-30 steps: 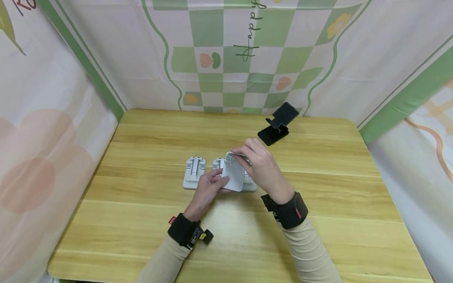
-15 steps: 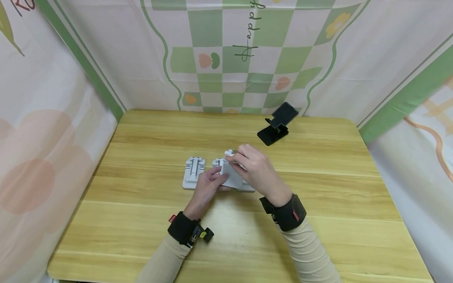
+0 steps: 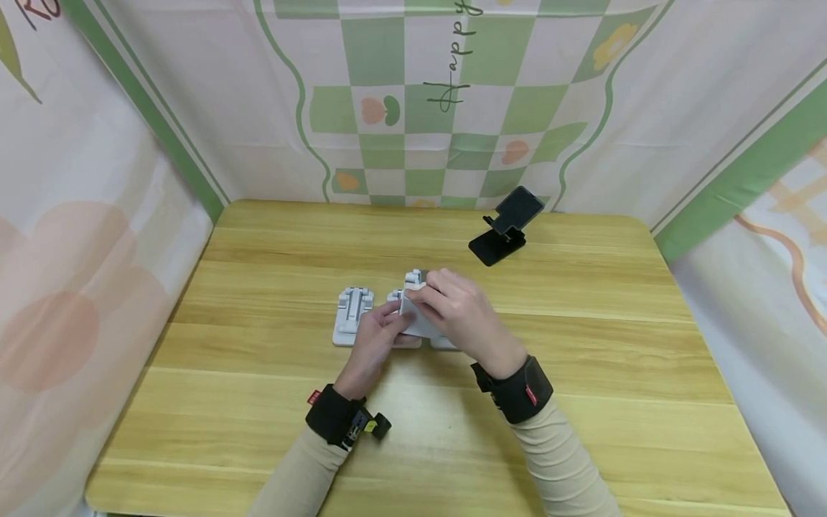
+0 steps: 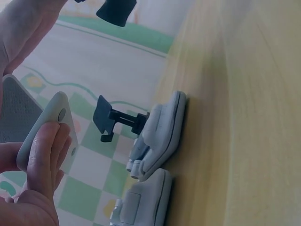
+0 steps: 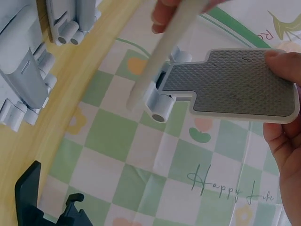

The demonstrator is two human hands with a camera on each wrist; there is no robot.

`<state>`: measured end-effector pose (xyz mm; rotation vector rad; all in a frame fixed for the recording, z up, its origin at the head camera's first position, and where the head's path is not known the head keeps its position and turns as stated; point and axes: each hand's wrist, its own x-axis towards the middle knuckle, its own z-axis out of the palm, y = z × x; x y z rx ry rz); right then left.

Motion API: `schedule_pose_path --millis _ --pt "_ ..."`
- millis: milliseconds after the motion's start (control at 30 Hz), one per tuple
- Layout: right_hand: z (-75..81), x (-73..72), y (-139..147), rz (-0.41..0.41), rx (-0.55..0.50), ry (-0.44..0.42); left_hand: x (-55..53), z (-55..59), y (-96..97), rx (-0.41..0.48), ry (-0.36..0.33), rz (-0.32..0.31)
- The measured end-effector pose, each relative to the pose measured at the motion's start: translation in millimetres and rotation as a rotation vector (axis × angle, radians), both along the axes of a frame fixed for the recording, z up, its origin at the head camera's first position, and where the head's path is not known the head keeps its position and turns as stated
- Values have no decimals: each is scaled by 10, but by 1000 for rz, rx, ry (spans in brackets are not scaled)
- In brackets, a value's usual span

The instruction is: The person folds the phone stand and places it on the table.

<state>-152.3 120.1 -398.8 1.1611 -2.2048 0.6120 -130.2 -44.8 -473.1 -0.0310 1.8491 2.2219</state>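
Both hands hold a white folding phone stand (image 3: 416, 323), raised in front of a row of similar stands. My left hand (image 3: 375, 341) pinches its flat base (image 4: 51, 117) between thumb and fingers. With thumb and curled fingers, my right hand (image 3: 461, 312) grips the edge of its support plate (image 5: 235, 84), which carries a grey textured pad. Base and plate stand apart at an angle, joined by the hinge (image 5: 160, 106). Three folded white stands lie below: one at left (image 3: 353, 316), a middle one (image 3: 408, 343) and one at right (image 3: 444, 343), the latter two mostly hidden by the hands.
An unfolded black phone stand (image 3: 507, 226) stands at the back right of the wooden table (image 3: 258, 402). Behind the table hangs a green-and-white checked curtain (image 3: 426, 115). Each wrist wears a black camera band.
The held phone stand has tilted, so its base shows less broadly and its hinge end now shows at the top. My right hand has moved slightly down and left; the left hand has barely moved.
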Motion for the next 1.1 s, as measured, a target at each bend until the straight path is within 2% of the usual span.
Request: schedule_pose_path --millis 367,633,833,1100 --pt "-49 17 -87 -11 46 86 -19 116 -20 8 1 33" --pt "-73 37 -111 -25 80 49 -43 131 -36 35 -41 30" --pt "-94 35 -117 -27 77 61 -60 145 -34 45 -56 40" --pt "-104 34 -107 -33 83 58 -49 142 -16 55 -17 52"
